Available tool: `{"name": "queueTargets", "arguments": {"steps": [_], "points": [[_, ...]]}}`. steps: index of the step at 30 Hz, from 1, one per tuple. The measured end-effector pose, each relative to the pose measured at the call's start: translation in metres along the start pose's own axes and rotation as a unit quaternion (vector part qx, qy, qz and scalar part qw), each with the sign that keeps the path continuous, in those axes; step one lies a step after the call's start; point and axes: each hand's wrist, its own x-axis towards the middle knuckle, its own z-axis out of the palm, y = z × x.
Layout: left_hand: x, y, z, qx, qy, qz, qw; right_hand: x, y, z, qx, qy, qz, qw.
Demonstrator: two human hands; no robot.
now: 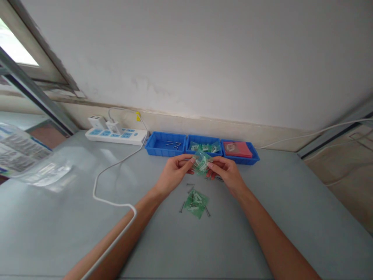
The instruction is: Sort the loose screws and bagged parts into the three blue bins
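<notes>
Both of my hands hold one small green plastic bag [201, 163] above the grey table [291, 217]. My left hand [174, 174] pinches its left edge and my right hand [225, 172] pinches its right edge. A second green bag [196, 203] lies flat on the table just below my hands. A few thin metal pins [190, 184] lie loose around it.
Three blue trays stand at the back: the left tray [157, 147] holds a few pins, the middle tray [204, 140] green bags, the right tray [253, 153] a red pad. A white power strip [116, 135] and its cable [100, 182] lie left. A clear plastic sheet [26, 155] sits far left.
</notes>
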Motion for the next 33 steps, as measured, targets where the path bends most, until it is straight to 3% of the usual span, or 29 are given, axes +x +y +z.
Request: {"name": "queueTargets", "arguments": {"steps": [4,9,12,17,20,23,29,33], "points": [[-0.001,0.001,0.0,0.048,0.04,0.029,0.998,0.002,0.002,-0.001,0.011,0.021,0.008,1.0],[-0.007,0.005,0.0,0.265,0.053,0.125,0.955,0.008,0.012,-0.007,0.078,0.142,-0.002,0.987],[-0.011,0.007,-0.001,0.379,-0.017,0.167,0.91,0.011,0.014,-0.012,0.11,0.171,-0.015,0.979],[-0.015,0.01,-0.005,0.428,-0.219,0.197,0.854,0.009,0.009,-0.014,0.109,0.145,-0.008,0.983],[-0.014,0.008,-0.007,0.439,-0.258,0.211,0.835,0.007,0.006,-0.013,0.081,0.114,0.012,0.99],[-0.011,0.001,-0.008,0.451,-0.246,0.217,0.83,0.006,0.006,-0.012,0.058,0.103,0.019,0.993],[-0.004,-0.014,-0.006,0.497,-0.167,0.201,0.827,0.007,0.003,-0.013,0.065,0.111,0.02,0.991],[-0.002,-0.021,-0.002,0.486,-0.146,0.203,0.838,0.006,0.001,-0.013,0.068,0.115,0.017,0.991]]}}
